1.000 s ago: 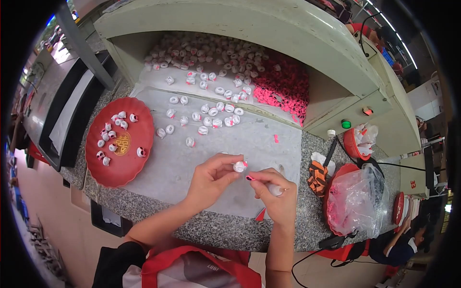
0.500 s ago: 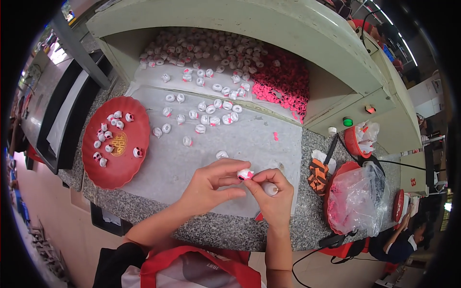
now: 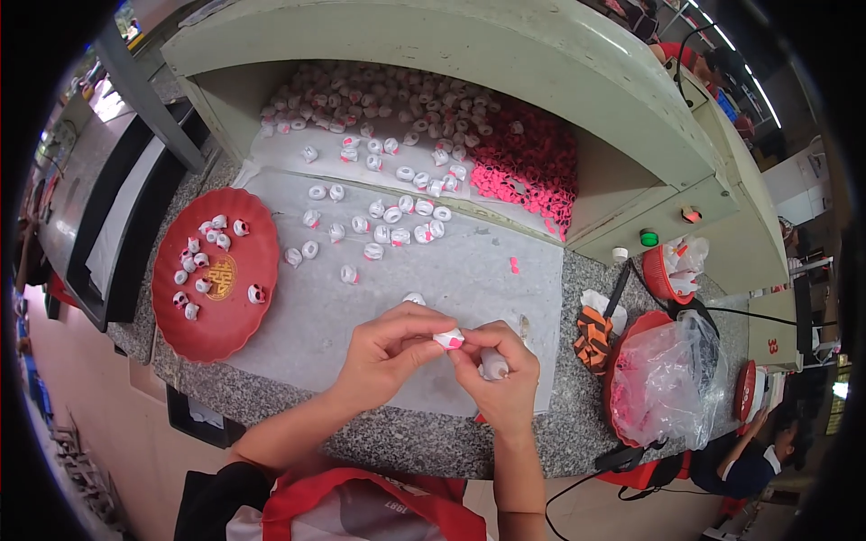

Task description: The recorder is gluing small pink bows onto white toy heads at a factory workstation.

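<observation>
red plate (image 3: pixel 216 338) sat off to the left, left hand (image 3: pixel 388 347) and right hand (image 3: pixel 501 374) both pinched one tiny white-and-pink piece (image 3: pixel 448 339) above the table (image 3: pixel 379 433), so honestly it could've popped loose and rolled among the scattered white rings (image 3: pixel 388 216)

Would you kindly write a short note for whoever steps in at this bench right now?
Left hand: fingertips pinch a small white ring with a pink insert.
Right hand: also on that ring, with a small white bottle-like piece in its grip.
Done: about a dozen white-and-pink pieces lie on the round red tray at the left.
Left: loose white rings scattered on the grey sheet, a larger heap of them under the hood, and a pile of pink inserts beside it.
</observation>
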Demonstrator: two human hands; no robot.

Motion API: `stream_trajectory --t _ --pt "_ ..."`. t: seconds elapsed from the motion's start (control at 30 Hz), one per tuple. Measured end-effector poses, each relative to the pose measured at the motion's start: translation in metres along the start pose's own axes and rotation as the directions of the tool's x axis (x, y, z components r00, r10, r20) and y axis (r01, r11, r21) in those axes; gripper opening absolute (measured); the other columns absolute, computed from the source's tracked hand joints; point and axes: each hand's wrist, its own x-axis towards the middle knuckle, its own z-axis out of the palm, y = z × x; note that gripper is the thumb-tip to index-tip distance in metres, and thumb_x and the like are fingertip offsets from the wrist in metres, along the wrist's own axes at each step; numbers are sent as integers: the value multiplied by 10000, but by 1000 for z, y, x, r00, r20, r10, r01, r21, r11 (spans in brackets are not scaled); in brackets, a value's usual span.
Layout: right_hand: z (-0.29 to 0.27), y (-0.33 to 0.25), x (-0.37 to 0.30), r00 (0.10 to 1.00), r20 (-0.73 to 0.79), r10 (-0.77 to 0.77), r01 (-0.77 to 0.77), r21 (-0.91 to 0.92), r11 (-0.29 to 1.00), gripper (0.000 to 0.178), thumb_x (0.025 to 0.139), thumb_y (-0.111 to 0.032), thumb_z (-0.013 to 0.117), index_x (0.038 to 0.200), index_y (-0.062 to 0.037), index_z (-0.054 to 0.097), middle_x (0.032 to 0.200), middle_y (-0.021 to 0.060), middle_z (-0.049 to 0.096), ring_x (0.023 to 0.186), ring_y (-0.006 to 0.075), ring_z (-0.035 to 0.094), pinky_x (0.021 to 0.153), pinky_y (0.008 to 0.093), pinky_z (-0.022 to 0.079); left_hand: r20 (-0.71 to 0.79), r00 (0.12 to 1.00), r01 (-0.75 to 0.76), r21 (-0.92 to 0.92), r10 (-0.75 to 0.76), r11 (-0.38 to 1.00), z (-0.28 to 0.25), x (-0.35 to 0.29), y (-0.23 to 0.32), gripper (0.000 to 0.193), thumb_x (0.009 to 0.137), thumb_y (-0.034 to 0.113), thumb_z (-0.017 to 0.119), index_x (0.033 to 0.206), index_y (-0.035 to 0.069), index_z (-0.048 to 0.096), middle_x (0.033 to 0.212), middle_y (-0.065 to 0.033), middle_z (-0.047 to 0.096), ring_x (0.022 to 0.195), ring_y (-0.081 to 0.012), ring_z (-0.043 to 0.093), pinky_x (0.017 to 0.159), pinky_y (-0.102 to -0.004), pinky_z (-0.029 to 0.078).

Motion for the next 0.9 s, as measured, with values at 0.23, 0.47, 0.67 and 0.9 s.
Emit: stream_trajectory --t 0.23,0.47,0.67,0.9 --pt "-2 -2 3 996 9 -84 85 -96 992 179 653 46 664 813 -9 605 703 51 571 606 95 550 535 217 439 -46 997 53 -12 -54 998 3 -2 -1 239 798 -65 522 1034 -39 557 1047 -119 524 957 -170 529 829 -270 431" --pt "1 -2 2 999 -22 23 -23 -2 1000 173 671 86 629 820 6 591 724 24 551 650 66 515 577 186 399 -24 996 78 -124 -81 989 3 0 3 301 769 -94 542 1064 -38 548 1029 -113 537 959 -174 531 822 -270 443" --pt "3 1 2 1000 4 -5 5 -13 1000 176 677 95 611 825 5 584 729 22 544 650 57 505 586 185 397 -35 996 84 -52 -86 995 -5 0 -3 306 753 -115 545 1052 -46 553 1019 -122 544 946 -182 544 823 -278 454" --pt "4 4 0 1000 17 24 -24 -18 1000 163 689 89 598 826 4 579 731 19 546 656 53 498 596 187 395 -78 989 120 -55 -124 991 -2 -2 -3 276 763 -99 544 1034 -45 559 998 -117 564 925 -173 557 817 -272 455"
